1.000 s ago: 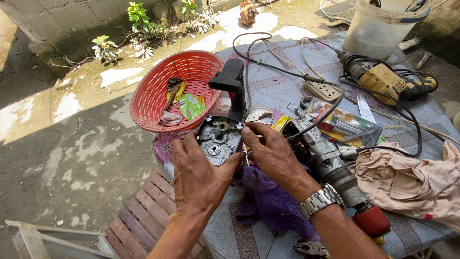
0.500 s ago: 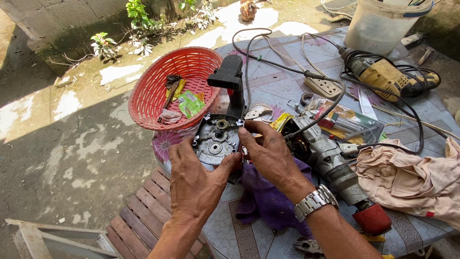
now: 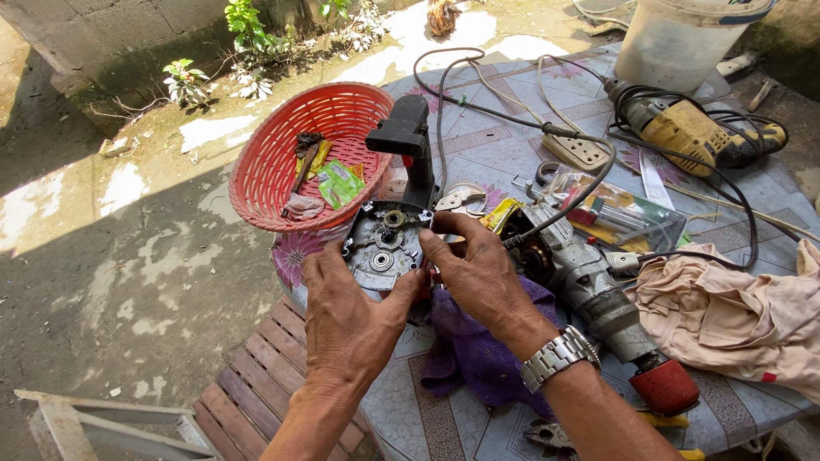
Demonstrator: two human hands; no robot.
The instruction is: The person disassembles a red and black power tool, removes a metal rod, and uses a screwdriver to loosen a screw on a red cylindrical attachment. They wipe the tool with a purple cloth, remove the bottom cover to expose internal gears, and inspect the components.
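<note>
The basket [image 3: 290, 154] is red, woven in an open lattice, and holds a green packet [image 3: 340, 183] and a yellow one [image 3: 318, 158]. The gear housing [image 3: 382, 248] is grey metal, its handle [image 3: 408, 145] black. The cloth [image 3: 474, 341] under it is purple. The tabletop [image 3: 504, 137] carries pale grey tiles with pink flowers. The drill [image 3: 683, 128] is yellow with black cords. The rag [image 3: 735, 316] is beige. The bucket [image 3: 683, 43] is white. The wristwatch [image 3: 555, 357] is silver. The bench [image 3: 256, 384] slats are reddish brown.
</note>
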